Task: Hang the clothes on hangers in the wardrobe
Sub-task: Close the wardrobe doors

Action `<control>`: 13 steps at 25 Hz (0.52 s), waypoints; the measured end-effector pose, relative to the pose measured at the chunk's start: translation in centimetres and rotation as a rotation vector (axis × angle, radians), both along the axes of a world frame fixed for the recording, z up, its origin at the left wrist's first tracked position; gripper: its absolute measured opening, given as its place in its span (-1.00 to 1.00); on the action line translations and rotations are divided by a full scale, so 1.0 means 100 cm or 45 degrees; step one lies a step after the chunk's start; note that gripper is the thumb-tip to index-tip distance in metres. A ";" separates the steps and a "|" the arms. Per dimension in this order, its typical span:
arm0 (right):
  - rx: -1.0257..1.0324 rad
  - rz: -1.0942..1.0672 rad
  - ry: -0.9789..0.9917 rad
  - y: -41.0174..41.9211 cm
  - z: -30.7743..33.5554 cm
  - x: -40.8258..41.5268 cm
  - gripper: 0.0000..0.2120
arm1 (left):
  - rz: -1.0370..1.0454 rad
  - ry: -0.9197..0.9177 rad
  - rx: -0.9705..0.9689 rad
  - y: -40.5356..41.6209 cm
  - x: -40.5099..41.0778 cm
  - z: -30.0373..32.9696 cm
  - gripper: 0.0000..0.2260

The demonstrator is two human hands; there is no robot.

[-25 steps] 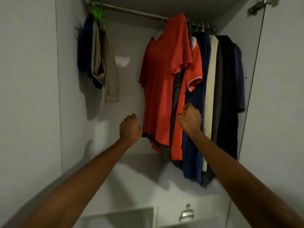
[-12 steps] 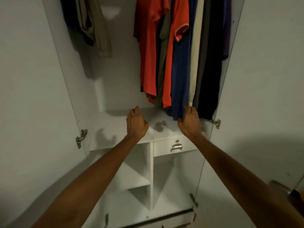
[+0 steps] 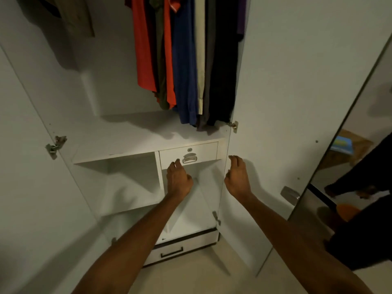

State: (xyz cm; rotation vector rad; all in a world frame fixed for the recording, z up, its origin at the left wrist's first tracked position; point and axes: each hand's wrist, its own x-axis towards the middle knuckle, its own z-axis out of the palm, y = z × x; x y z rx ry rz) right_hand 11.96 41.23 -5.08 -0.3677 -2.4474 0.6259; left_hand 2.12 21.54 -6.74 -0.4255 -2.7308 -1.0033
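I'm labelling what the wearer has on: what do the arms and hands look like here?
Both forearms are bare, with no sleeves in view. The left hand and right hand wear no gloves, and no watch, ring or bracelet is visible on either.

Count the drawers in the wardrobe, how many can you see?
2. A small drawer with a metal handle sits under the shelf on the right, above the left hand. A bottom drawer with a dark handle runs along the floor. The arms may hide others.
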 end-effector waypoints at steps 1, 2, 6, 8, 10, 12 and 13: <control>-0.023 -0.005 0.019 0.011 -0.007 0.017 -0.40 | -0.031 -0.031 0.006 0.016 0.017 -0.007 -0.33; -0.039 -0.024 0.050 0.024 -0.011 0.035 -0.41 | -0.071 -0.060 0.006 0.034 0.033 -0.013 -0.33; -0.189 -0.160 0.217 0.079 -0.020 0.103 -0.50 | -0.248 -0.129 0.002 0.106 0.090 -0.022 -0.34; -0.314 -0.183 0.433 0.107 -0.012 0.132 -0.53 | -0.352 -0.141 0.035 0.144 0.116 -0.014 -0.34; -0.415 -0.285 0.692 0.138 -0.002 0.150 -0.63 | -0.436 -0.156 0.037 0.179 0.143 -0.008 -0.32; -0.490 -0.482 0.786 0.174 0.003 0.159 -0.74 | -0.490 -0.191 0.053 0.209 0.165 -0.006 -0.31; -0.551 -0.553 0.769 0.192 -0.001 0.159 -0.78 | -0.513 -0.204 0.064 0.221 0.175 -0.006 -0.31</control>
